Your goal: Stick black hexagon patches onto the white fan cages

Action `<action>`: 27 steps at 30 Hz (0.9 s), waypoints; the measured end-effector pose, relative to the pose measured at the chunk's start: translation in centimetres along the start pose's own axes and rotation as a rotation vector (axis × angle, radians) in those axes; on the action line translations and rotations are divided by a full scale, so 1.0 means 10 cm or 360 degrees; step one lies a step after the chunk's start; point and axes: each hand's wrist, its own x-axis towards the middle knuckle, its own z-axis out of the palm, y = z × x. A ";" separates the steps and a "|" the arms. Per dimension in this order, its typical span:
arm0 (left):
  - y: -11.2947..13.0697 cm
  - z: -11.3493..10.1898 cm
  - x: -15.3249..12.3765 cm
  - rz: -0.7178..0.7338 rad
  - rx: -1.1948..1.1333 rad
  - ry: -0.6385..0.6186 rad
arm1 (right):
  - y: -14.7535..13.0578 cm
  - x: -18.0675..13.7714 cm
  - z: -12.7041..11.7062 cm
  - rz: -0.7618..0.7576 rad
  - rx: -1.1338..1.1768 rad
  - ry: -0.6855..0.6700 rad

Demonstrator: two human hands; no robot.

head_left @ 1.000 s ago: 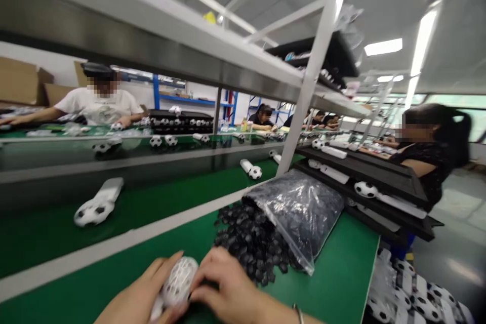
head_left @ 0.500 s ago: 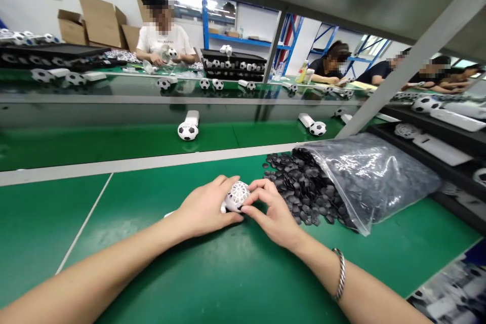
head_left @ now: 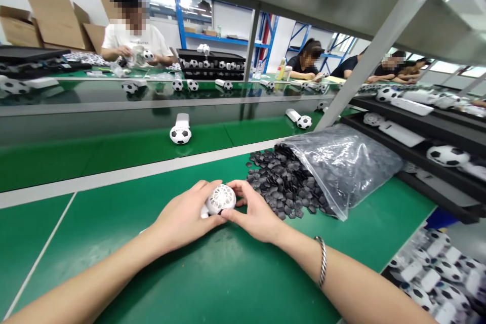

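Both hands hold a white, ball-shaped plastic fan with an open grille on top, low over the green bench. My left hand wraps its left side, thumb in front. On the right side, the fingers and thumb of my right hand are closed against the ball. A bit of black shows at its lower front edge. Its handle is mostly hidden under my left hand. Just right of my right hand, many small black plastic pieces spill from a clear plastic bag.
Beyond the bench edge, a green conveyor carries football-patterned fans. Black trays of similar fans are stacked at right, near a slanted metal post. More fans lie at lower right. Several co-workers sit across the line.
The camera view has turned to the right. The fan's grille now faces up more fully, and my right fingers have spread farther around its side. The fan on the conveyor has shifted slightly.
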 end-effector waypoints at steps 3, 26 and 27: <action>0.00 0.00 0.00 0.0017 -0.0023 -0.0003 | -0.01 0.02 -0.01 0.0010 -0.0059 0.0018; -0.21 -0.11 0.09 0.0124 0.0198 0.0096 | 0.10 0.31 -0.52 0.0113 -0.1720 -0.0017; -0.22 -0.11 0.10 0.0123 0.0224 0.0105 | 0.12 0.30 -0.53 0.0107 -0.1704 -0.0026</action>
